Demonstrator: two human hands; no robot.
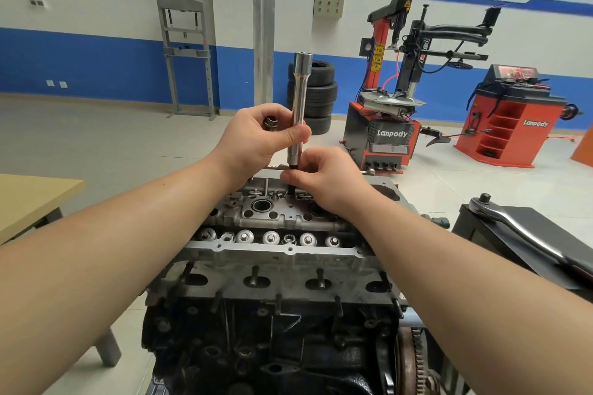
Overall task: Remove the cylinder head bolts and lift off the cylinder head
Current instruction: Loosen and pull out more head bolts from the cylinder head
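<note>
Engine block (272, 330) stands in front of you, with the cylinder head (282, 253) still seated on top of it, its row of round valve caps facing you. Your left hand (253, 141) holds a long chrome socket extension (298, 106) upright above the far side of the head; the thumb and fingers are curled around its lower half, and a small socket (271, 123) sits tucked in the same palm. Your right hand (324, 183) is just below it, fingers (296, 170) closed in a pinch on the dark bit (292, 181) at the bottom end of the extension, where it meets the head. Whether the bit is seated on a bolt you cannot tell from here, since your fingers cover that spot.

To your right, a ratchet handle (513, 231) lies on a black tool case (500, 247) just beside the engine, its head toward you and apart from both hands. At your left, the corner of a wooden bench (35, 199) shows. Well behind the engine stand a stack of tyres (316, 96), a red and black tyre changer (385, 125) and a red wheel balancer (513, 125), all on the pale floor.
</note>
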